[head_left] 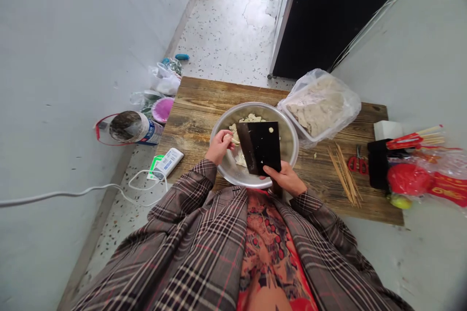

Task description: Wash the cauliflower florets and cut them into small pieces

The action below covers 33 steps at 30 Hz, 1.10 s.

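A wide metal bowl (290, 136) rests on the wooden table and holds pale, torn-looking food pieces (251, 118). Above it, my right hand (288, 179) grips a black-bladed cleaver (260, 148), its broad flat side facing up with a small pale bit stuck on it. At the bowl's left rim, my left hand (220, 147) is closed on a pale food piece (233, 140), close to the blade's edge. The cleaver hides part of the bowl's contents. Most of its handle is covered by my right hand.
A plastic-lined tub (317, 107) of greyish-beige food stands right of the bowl. Wooden skewers (345, 175), red-handled scissors (358, 163) and red packages (410, 177) lie farther right. A white power bank or box (170, 161) with a cable sits at the table's left edge (189, 121); a bucket (133, 128) is beyond.
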Available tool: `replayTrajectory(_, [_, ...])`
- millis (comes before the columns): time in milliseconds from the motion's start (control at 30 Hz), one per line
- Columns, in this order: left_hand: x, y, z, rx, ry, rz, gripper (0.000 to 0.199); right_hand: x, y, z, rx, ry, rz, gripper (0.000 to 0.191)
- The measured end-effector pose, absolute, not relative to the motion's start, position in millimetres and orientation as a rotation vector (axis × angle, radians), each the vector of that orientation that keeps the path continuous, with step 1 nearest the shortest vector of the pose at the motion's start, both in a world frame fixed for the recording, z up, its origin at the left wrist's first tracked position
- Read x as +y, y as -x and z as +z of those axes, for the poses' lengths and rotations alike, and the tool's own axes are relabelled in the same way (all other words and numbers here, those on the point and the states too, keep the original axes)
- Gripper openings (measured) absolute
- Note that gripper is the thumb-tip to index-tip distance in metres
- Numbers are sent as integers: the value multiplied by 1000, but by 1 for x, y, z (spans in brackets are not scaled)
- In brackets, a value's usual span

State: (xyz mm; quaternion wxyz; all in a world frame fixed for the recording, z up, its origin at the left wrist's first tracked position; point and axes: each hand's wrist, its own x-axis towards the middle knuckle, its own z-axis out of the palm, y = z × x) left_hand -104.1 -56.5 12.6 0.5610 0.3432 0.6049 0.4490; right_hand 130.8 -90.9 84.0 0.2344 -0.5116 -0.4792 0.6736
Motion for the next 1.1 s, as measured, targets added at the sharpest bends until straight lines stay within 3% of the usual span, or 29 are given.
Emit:
replayTrajectory(167, [-54,113,-8,1701,-1502,732,41,-78,-148,74,-890,1541,1524,40])
replayTrajectory(400, [-60,46,-12,1355,-1863,446,31,-85,-200,83,-614,1596,1091,35])
replayTrajectory(567, [-59,-8,-24,1123,-2088,274,33,-112,-203,83,-515,1647,1142,38])
replayTrajectory(767, [-53,-36,-47,1290,-2120,188,44,-139,-200,79,-452,1674,1201,37])
replayTrajectory(967, [-41,-41,-55,1355,-1884,254,31,-152,-207,77,-441,1681,1187,37])
replayTrajectory(1100, [-33,-27,-53,1295,-1805,283,34,-154,-211,79,-402,1654,1180,38])
